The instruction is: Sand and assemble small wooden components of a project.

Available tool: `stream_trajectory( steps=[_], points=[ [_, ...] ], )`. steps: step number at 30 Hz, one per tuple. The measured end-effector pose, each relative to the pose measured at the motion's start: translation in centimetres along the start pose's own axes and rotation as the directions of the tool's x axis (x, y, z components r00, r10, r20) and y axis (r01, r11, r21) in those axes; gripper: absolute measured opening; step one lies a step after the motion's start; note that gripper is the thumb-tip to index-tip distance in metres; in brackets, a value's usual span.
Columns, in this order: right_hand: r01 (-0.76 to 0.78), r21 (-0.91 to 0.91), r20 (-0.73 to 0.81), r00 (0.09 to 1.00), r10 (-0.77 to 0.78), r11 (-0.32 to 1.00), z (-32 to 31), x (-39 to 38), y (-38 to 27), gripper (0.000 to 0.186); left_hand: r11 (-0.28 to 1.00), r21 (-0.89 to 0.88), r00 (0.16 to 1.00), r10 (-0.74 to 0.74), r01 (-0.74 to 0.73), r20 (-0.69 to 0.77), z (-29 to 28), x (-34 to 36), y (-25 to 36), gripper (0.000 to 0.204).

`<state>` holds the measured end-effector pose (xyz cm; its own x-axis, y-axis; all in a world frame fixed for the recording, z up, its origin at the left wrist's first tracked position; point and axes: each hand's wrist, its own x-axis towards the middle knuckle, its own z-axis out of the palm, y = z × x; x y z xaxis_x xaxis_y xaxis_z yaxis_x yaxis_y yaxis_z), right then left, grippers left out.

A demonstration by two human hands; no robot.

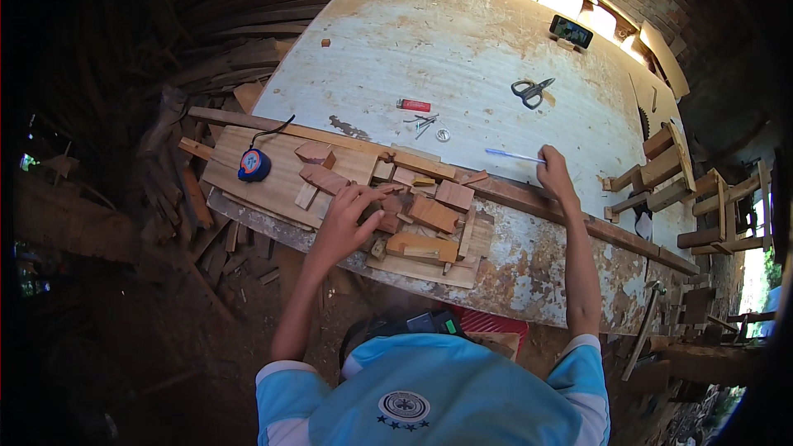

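My left hand (351, 219) rests over a cluster of small wooden blocks at the table's near edge, its thumb and fingers apart. Its fingertips are at the reddish blocks, partly hiding them. A pinkish block (322, 179) lies just beyond that hand. To its right are a reddish-brown block (434, 215) and a yellowish block (420, 247) on a thin board (454, 271). My right hand (553, 172) is closed on the end of a blue-and-clear pen (512, 154), which points left above the white tabletop (462, 33).
A blue tape measure (254, 165) sits on a flat board at left. A red lighter (414, 105), several screws (424, 125), scissors (532, 92) and a propped phone (571, 31) are farther back. A long wooden bar (570, 211) runs along the near side. Wooden frames (661, 169) stand at right.
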<state>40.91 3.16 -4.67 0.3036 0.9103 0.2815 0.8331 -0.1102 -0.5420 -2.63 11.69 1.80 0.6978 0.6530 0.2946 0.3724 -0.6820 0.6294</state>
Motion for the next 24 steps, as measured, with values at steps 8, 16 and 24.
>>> stream_trajectory(
  steps=[8,16,24],
  points=[
    [0.168,0.178,0.221,0.953,-0.205,0.97,6.9,1.5,-6.0,0.02,0.999,0.003,0.997,0.051,-0.051,0.051,-1.5,-4.8,0.0,0.023],
    [0.178,-0.04,0.332,0.93,-0.155,0.983,6.4,-0.9,-6.3,0.012,0.994,-0.076,0.995,-0.081,0.077,-0.063,-1.3,-10.2,-2.1,0.017],
    [-0.067,0.475,0.012,0.997,0.07,0.877,8.5,-1.9,-14.1,0.01,0.981,-0.185,0.996,-0.07,0.059,-0.057,0.3,-11.8,-2.4,0.011]
  ],
)
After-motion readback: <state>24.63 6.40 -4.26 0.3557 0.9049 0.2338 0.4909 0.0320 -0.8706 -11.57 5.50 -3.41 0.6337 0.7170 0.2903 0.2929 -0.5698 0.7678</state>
